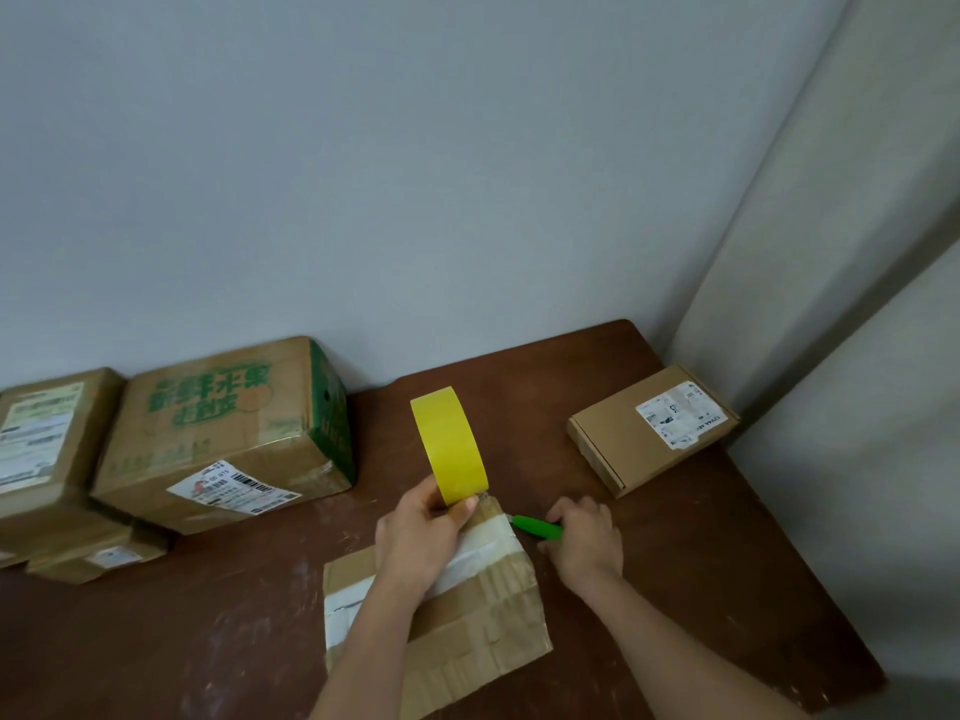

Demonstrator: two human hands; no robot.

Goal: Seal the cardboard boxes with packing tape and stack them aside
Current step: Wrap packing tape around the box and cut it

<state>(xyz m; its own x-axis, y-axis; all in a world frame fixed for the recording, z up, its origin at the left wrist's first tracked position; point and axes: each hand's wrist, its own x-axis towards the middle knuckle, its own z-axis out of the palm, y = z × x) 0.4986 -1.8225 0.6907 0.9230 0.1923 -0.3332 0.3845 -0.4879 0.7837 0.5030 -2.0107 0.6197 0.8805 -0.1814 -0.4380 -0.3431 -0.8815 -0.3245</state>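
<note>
The tape roll is bright yellow. The tool is vivid green. The flat box is plain brown cardboard crossed by a whitish strip. The large box is brown with green printed characters and a green end panel. The small box is tan with a white label whose dark print is possibly a barcode. The table is reddish brown with pale scuffs.
</note>
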